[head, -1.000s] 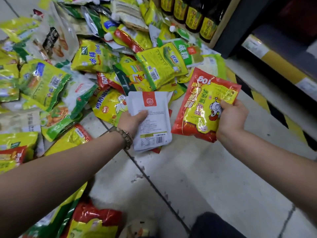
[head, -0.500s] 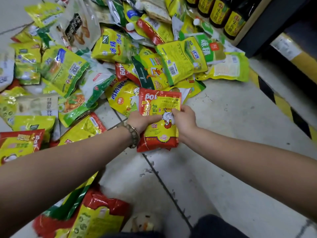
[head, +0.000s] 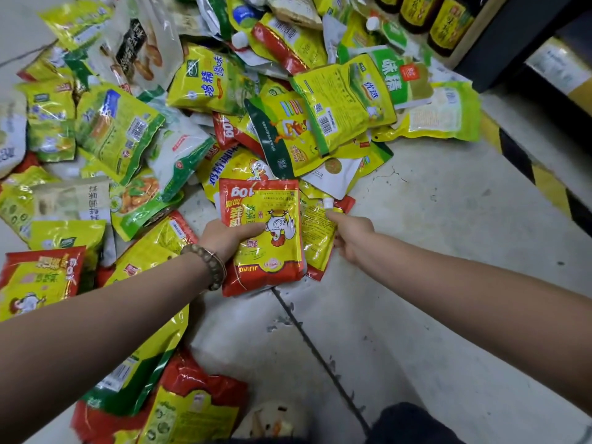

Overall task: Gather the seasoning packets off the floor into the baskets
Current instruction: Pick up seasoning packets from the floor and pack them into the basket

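Left hand (head: 224, 235): thumb across the face of a red-and-yellow chicken packet (head: 261, 248), fingers behind it, held firmly.

Right hand (head: 350, 233): curled on the edge of a yellow spouted pouch (head: 315, 238), which lies just beside the chicken packet and partly under it. Whether the pouch is off the floor (head: 432, 235) cannot be told.

The heap of packets (head: 208, 91) covers the floor's far and left sides, with more at the near left corner. No baskets in view.

Judgement: early stage. Two items are in hand, none is seen deposited, and dozens remain.
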`<state>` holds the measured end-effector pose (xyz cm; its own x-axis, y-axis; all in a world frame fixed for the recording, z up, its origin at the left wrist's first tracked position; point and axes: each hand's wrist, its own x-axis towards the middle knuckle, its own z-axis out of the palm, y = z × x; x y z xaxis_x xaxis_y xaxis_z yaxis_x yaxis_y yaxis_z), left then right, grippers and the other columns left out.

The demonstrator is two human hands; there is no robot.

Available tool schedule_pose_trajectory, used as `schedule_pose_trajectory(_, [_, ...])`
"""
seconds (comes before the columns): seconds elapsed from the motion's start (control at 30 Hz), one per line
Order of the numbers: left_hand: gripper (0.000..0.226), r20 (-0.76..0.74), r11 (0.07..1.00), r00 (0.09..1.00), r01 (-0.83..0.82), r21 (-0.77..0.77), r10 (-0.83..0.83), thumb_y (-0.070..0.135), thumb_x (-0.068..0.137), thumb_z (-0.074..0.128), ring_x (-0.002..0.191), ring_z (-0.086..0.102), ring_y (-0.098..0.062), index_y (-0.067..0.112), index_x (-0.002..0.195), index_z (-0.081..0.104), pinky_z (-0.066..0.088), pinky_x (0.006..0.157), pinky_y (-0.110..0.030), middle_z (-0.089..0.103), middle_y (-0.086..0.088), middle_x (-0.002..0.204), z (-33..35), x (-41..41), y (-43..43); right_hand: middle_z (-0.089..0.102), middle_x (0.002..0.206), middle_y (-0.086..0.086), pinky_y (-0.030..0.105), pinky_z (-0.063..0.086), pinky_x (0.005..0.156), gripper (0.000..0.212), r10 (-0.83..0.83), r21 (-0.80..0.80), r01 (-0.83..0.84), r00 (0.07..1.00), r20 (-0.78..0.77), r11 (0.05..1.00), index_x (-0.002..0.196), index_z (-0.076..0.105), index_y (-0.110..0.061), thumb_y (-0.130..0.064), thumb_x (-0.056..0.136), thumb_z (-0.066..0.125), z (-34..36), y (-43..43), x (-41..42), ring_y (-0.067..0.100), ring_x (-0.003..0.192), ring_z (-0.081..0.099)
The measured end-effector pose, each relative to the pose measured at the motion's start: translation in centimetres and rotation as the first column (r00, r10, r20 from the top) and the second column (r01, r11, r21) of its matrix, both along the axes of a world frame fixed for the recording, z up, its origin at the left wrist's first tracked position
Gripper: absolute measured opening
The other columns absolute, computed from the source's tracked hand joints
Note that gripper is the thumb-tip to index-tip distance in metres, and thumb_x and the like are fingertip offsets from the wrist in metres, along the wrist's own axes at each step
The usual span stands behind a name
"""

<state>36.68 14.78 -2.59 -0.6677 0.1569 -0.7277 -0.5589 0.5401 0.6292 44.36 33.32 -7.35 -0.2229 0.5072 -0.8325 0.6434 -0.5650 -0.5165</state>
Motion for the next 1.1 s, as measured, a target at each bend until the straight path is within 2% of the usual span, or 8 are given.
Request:
schedule_pose_trajectory(0.1, [0.036,0.007,1.000,1.000,-0.008,0.004,0.008,0.029,0.071,0.079,0.068,0.066,-0.023,0.010,0.098,0.062,0.052,0.061,-0.030,0.069,-0.007,0.084,-0.3,-0.2,-0.1,0.069,0.101,0.015,0.050,0.056,0.078,0.051,-0.039,0.016,0.040,0.999,-0.030,0.999,0.103,0.064,-0.001,-0.029,0.065,0.084,-0.9,0.1,-0.3,0.032,0.086,0.067])
schedule_pose_trajectory(0.3, [0.041,0.011,1.000,1.000,-0.004,-0.023,0.004,0.035,0.065,0.082,0.086,0.067,-0.033,0.011,0.092,0.063,0.054,0.084,-0.050,0.070,-0.012,0.093,-0.6,-0.1,-0.4,0.068,0.099,0.014,0.040,0.059,0.068,0.054,-0.067,-0.010,0.067,0.996,-0.058,0.998,0.107,0.061,-0.001,-0.025,0.066,0.086,-0.3,0.2,-1.3,0.030,0.083,0.066])
schedule_pose_trajectory(0.4, [0.060,0.021,0.998,1.000,0.013,-0.053,-0.012,0.041,0.061,0.083,0.084,0.067,-0.032,0.007,0.105,0.061,0.054,0.082,-0.047,0.069,-0.012,0.096,-0.6,-0.1,-0.5,0.066,0.096,0.012,0.028,0.054,0.057,0.034,-0.017,0.001,0.017,0.999,-0.032,1.000,0.106,0.060,0.002,-0.012,0.079,0.075,-0.6,0.3,-1.2,0.025,0.075,0.062])
schedule_pose_trajectory(0.53, [0.111,0.035,1.000,0.999,0.011,-0.028,-0.010,0.065,0.027,0.084,0.088,0.066,-0.031,0.007,0.118,0.056,0.054,0.083,-0.047,0.067,-0.010,0.103,-0.9,-0.2,-0.6,0.064,0.112,0.024,0.057,0.049,0.089,0.021,-0.019,0.045,0.022,0.998,-0.058,0.999,0.094,0.062,0.004,-0.010,0.081,0.069,-0.8,0.4,-0.6,0.037,0.103,0.063])
schedule_pose_trajectory(0.67, [0.051,0.074,0.994,0.997,-0.041,0.101,0.033,0.028,0.064,0.083,0.074,0.068,-0.029,0.006,0.105,0.063,0.056,0.074,-0.041,0.070,-0.011,0.088,0.0,0.0,0.2,0.065,0.106,0.028,0.059,0.050,0.086,0.006,-0.021,0.091,0.034,0.991,-0.135,0.995,0.086,0.065,0.002,-0.004,0.083,0.064,-0.3,1.1,1.4,0.039,0.096,0.065])
schedule_pose_trajectory(0.8, [0.029,0.091,0.976,0.995,-0.062,0.208,0.044,0.008,0.070,0.076,0.060,0.069,-0.024,0.008,0.097,0.065,0.057,0.064,-0.036,0.072,-0.006,0.074,0.1,0.3,1.6,0.068,0.091,0.018,0.058,0.052,0.085,0.012,-0.054,0.110,0.081,0.972,-0.230,0.991,0.079,0.065,-0.009,0.002,0.084,0.061,1.3,2.7,5.0,0.036,0.090,0.067])
schedule_pose_trajectory(0.93, [0.033,0.116,0.958,0.993,-0.012,0.286,-0.022,0.009,0.069,0.075,0.060,0.069,-0.024,0.008,0.100,0.064,0.056,0.058,-0.033,0.073,-0.008,0.078,0.9,0.9,4.1,0.068,0.093,0.016,0.056,0.051,0.086,0.019,-0.075,0.150,0.121,0.957,-0.281,0.981,0.085,0.064,-0.011,0.007,0.084,0.057,3.7,4.5,8.6,0.035,0.091,0.066])
schedule_pose_trajectory(1.1, [0.060,0.037,0.931,0.993,0.090,0.353,-0.110,0.021,0.045,0.083,0.074,0.070,-0.029,0.008,0.101,0.068,0.056,0.076,-0.045,0.073,-0.010,0.084,2.1,2.2,8.3,0.068,0.086,0.006,0.042,0.057,0.074,0.030,-0.106,0.252,0.231,0.897,-0.430,0.940,0.091,0.061,-0.016,0.012,0.086,0.051,7.9,7.4,12.7,0.021,0.075,0.067])
